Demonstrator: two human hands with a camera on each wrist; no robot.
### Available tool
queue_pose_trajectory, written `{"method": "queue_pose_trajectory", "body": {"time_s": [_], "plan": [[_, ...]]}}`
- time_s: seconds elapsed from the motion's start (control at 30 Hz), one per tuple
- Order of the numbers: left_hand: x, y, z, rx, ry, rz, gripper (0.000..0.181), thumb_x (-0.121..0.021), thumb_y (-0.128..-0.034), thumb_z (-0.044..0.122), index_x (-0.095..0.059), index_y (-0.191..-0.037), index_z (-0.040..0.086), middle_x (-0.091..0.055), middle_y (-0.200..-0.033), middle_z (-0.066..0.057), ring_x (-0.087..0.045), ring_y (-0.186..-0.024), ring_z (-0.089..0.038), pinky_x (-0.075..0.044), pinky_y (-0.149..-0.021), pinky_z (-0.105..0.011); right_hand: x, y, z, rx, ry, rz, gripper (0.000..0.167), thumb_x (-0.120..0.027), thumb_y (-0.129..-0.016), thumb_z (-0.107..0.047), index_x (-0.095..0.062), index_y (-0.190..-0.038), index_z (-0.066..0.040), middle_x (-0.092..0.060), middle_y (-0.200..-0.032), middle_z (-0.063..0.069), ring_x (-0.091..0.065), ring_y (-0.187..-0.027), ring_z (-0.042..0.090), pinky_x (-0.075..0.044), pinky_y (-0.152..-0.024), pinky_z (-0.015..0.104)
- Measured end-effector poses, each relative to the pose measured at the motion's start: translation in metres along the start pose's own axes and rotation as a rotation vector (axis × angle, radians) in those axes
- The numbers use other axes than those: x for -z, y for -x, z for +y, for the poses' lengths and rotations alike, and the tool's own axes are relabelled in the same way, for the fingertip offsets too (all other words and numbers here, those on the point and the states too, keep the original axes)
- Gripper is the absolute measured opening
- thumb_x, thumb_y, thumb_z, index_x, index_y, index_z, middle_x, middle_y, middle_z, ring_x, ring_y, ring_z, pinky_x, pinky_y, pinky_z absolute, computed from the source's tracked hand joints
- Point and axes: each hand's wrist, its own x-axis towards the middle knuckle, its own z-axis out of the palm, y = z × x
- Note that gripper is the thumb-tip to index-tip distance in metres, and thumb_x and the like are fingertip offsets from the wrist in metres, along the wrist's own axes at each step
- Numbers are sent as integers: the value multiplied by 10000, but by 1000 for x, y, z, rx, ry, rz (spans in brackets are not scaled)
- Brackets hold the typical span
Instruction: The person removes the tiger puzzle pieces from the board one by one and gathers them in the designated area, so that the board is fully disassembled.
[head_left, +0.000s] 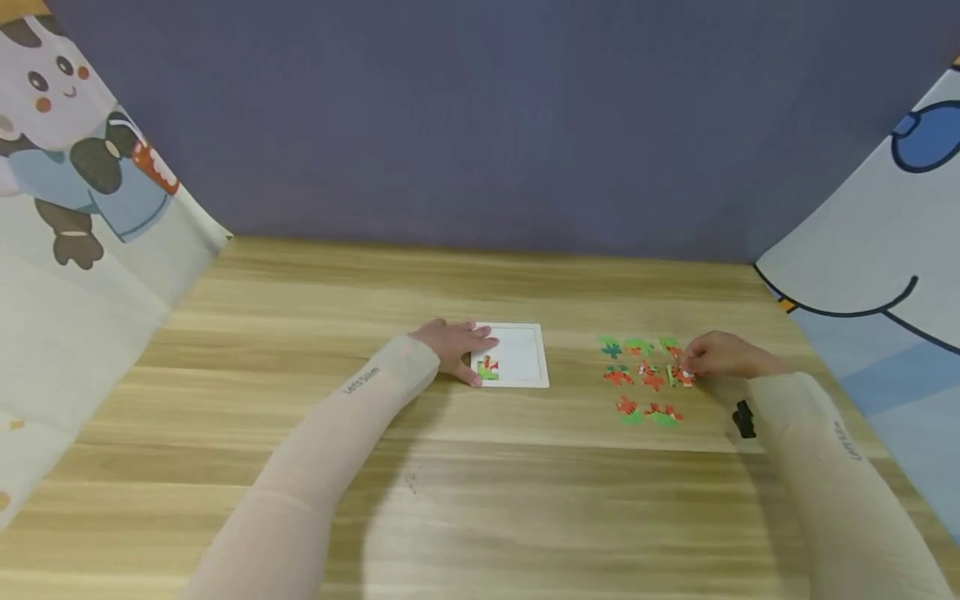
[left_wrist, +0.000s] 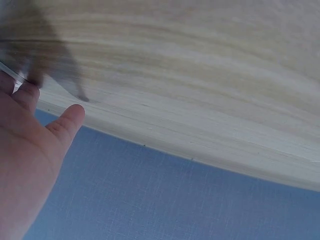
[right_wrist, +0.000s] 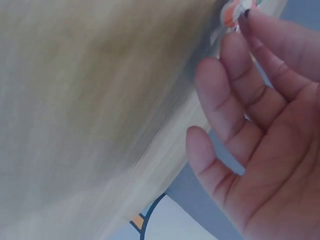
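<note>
In the head view my left hand (head_left: 452, 343) lies with spread fingers over the left edge of a square white puzzle tray (head_left: 544, 367). One red-and-green jigsaw piece (head_left: 487, 368) sits in the tray's near left corner. Over to the right, my right hand (head_left: 723, 354) pinches a jigsaw piece (right_wrist: 231, 14) between thumb and index finger, at the right end of the loose pieces. The other fingers of that hand (right_wrist: 270, 115) are loosely bent in the right wrist view. My left hand (left_wrist: 30, 145) shows there from the palm side; its wrist view hides the tray.
Several loose jigsaw pieces (head_left: 652, 379) lie in rough rows right of the tray. A small black object (head_left: 744, 419) is beside the right forearm. Dark cloth (head_left: 480, 125) closes off the back of the wooden table (head_left: 525, 517), with printed cloth at both sides.
</note>
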Motion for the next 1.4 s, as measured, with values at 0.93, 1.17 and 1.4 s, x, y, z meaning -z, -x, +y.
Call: {"method": "queue_pose_trajectory", "body": {"time_s": [0.93,1.17,1.4], "plan": [[3,3,1,13,-39,7,839,-575,-864,567,-169,-1543,285,-55,-1587,70,-44,-1457,-157,-17,-1155,-504,-26,-37,-122,194,95,65,256,-551,-954,-57,-631,-1182,28,-648,-790,54,-421,-478,109,-442,-569,309],[2,5,3,33,-38,6,833,-575,-865,557,-166,-1542,295,-54,-1587,83,-37,-1457,-145,-8,-1157,-494,-40,-61,-146,255,174,68,241,-557,-940,-59,-666,-1150,-10,-624,-770,26,-402,-550,92,-458,-672,350],[0,-1,5,46,-51,7,838,-574,-854,586,-177,-1539,310,-78,-1585,88,-70,-1456,-150,-30,-1158,-496,-61,-78,-179,286,214,63,243,-645,-912,-152,-690,-1124,-43,-681,-901,54,-580,-716,139,-504,-696,364]]}}
